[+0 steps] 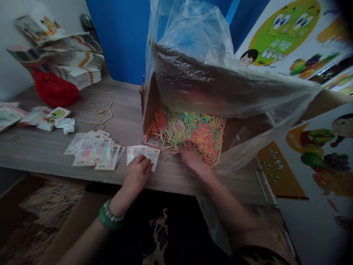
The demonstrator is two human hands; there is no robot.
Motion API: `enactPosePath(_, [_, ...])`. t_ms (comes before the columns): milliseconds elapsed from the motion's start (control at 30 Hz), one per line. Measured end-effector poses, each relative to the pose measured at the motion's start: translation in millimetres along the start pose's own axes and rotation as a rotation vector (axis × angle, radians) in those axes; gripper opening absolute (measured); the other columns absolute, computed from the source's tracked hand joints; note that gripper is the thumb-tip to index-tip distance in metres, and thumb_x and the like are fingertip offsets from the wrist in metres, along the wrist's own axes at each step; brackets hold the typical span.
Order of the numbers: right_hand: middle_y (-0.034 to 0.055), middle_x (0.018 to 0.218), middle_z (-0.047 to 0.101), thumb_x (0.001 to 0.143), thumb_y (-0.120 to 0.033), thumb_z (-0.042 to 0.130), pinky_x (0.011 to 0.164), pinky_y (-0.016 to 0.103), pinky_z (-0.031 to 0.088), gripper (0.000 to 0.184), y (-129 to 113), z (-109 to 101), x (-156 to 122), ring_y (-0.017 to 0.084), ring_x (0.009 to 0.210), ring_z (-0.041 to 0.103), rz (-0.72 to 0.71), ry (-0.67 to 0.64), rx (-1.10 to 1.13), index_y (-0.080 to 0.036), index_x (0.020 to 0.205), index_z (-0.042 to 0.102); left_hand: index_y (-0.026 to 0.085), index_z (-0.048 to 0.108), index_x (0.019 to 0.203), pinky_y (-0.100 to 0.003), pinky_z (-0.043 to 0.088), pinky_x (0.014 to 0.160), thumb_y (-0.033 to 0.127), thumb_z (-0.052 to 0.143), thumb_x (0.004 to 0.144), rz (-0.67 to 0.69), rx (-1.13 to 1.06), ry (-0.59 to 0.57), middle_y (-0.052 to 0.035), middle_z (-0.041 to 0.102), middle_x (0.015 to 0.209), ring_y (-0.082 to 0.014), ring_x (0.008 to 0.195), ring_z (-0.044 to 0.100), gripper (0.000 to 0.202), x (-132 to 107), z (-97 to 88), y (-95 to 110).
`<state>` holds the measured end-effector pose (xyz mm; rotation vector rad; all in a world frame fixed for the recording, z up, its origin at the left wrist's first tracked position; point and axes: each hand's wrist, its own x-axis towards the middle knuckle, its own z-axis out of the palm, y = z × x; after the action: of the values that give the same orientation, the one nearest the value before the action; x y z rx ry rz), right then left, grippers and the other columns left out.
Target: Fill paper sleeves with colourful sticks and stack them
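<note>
My left hand [138,172] rests with its fingers curled on a small stack of printed paper packets [143,152] at the table's near edge. My right hand [191,154] reaches into a heap of thin coloured sticks [187,129] lying inside a cardboard box [147,106] lined with a clear plastic bag [198,55]. Its fingers are bent down among the sticks; whether they pinch any is hidden. A green bead bracelet sits on my left wrist.
More flat packets [95,150] lie fanned out to the left on the wooden table [41,147]. Small boxes [53,117], a red bag [55,90] and stacked printed sheets [68,62] stand at the far left. A few loose sticks [103,116] lie mid-table. Cartoon posters [289,40] fill the right.
</note>
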<state>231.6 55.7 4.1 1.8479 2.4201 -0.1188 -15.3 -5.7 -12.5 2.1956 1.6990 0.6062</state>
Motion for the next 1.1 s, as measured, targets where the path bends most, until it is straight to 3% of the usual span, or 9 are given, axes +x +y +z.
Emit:
enactPosePath(167, [0.0203, 0.125, 0.064, 0.093, -0.001, 0.036, 0.1, 0.044, 0.039, 0.041, 7.7, 5.6, -2.2, 0.032, 0.118, 0.055, 0.051, 0.047, 0.063, -0.012, 0.121, 0.064, 0.014, 0.073, 0.099, -0.042, 0.047, 0.081, 0.031, 0.047, 0.099, -0.187, 0.223, -0.083, -0.0164, 0.066, 0.108, -0.032, 0.094, 0.061, 0.031, 13.8, -12.9, 8.2])
enactPosePath(333, [0.0209, 0.122, 0.065, 0.093, -0.007, 0.04, 0.1, 0.045, 0.038, 0.034, 12.6, 7.5, 1.7, 0.032, 0.116, 0.055, 0.173, 0.229, 0.155, -0.011, 0.119, 0.063, 0.011, 0.069, 0.107, -0.046, 0.044, 0.084, 0.035, 0.052, 0.098, -0.157, 0.333, -0.134, -0.0201, 0.063, 0.113, -0.0397, 0.106, 0.058, 0.031, 22.0, -11.3, 18.9])
enactPosePath(467, [0.0156, 0.103, 0.067, 0.092, -0.014, 0.044, 0.096, 0.045, 0.04, 0.024, 35.1, 2.7, 12.5, 0.031, 0.105, 0.058, 0.219, 0.482, 0.323, -0.016, 0.109, 0.061, 0.013, 0.069, 0.109, -0.048, 0.045, 0.085, 0.032, 0.05, 0.098, -0.134, 0.304, -0.104, -0.0195, 0.063, 0.114, -0.0397, 0.103, 0.059, 0.029, 21.2, -7.5, 14.3])
enactPosePath(600, [0.0056, 0.081, 0.06, 0.094, -0.03, 0.044, 0.079, 0.038, 0.045, 0.01, 48.4, -1.4, 19.5, 0.024, 0.08, 0.058, 0.303, 0.628, 0.742, -0.023, 0.098, 0.051, 0.016, 0.073, 0.104, -0.046, 0.049, 0.09, 0.029, 0.055, 0.094, -0.123, 0.088, 0.005, -0.0153, 0.066, 0.111, -0.0335, 0.103, 0.062, 0.024, 19.2, -2.8, 3.3])
enactPosePath(667, [0.0019, 0.078, 0.058, 0.096, -0.036, 0.043, 0.075, 0.034, 0.046, 0.011, 36.7, 1.8, 16.8, 0.02, 0.074, 0.055, 0.221, 0.642, 1.007, -0.025, 0.095, 0.046, 0.017, 0.074, 0.1, -0.043, 0.051, 0.092, 0.029, 0.057, 0.093, -0.106, -0.119, 0.073, -0.0129, 0.068, 0.105, -0.0299, 0.101, 0.064, 0.022, 18.7, 0.3, 0.9])
enactPosePath(767, [-0.0006, 0.077, 0.057, 0.096, -0.041, 0.044, 0.073, 0.031, 0.048, 0.016, -1.8, 17.5, 5.0, 0.018, 0.073, 0.055, 0.045, 0.488, 1.302, -0.026, 0.09, 0.045, 0.019, 0.072, 0.108, -0.041, 0.055, 0.092, 0.035, 0.054, 0.096, -0.082, -0.455, 0.121, -0.0104, 0.072, 0.105, -0.0261, 0.101, 0.067, 0.028, 21.4, 7.4, 6.9])
enactPosePath(933, [0.0052, 0.099, 0.065, 0.097, -0.048, 0.046, 0.085, 0.036, 0.051, 0.025, -56.0, 51.9, -14.5, 0.022, 0.094, 0.062, -0.07, 0.405, 1.324, -0.025, 0.1, 0.054, 0.02, 0.049, 0.147, -0.045, 0.05, 0.107, 0.043, 0.055, 0.097, 0.052, -0.715, 0.089, -0.0155, 0.06, 0.143, -0.0273, 0.129, 0.059, 0.055, 35.6, 28.0, 28.5])
enactPosePath(1000, [0.0084, 0.113, 0.066, 0.099, -0.046, 0.046, 0.094, 0.039, 0.05, 0.026, -61.3, 58.1, -17.8, 0.023, 0.107, 0.062, -0.099, 0.427, 1.286, -0.024, 0.11, 0.055, 0.021, 0.058, 0.14, -0.046, 0.045, 0.114, 0.043, 0.055, 0.098, 0.113, -0.722, 0.115, -0.0138, 0.058, 0.146, -0.0271, 0.137, 0.053, 0.047, 38.9, 35.8, 33.6])
enactPosePath(1100, [0.0084, 0.109, 0.068, 0.1, -0.041, 0.044, 0.09, 0.04, 0.052, 0.023, -61.6, 59.2, -20.9, 0.024, 0.1, 0.065, -0.061, 0.362, 1.224, -0.024, 0.112, 0.055, 0.021, 0.074, 0.114, -0.044, 0.05, 0.108, 0.04, 0.055, 0.099, 0.089, -0.717, 0.245, -0.0113, 0.071, 0.127, -0.0255, 0.124, 0.063, 0.031, 37.0, 40.6, 37.1])
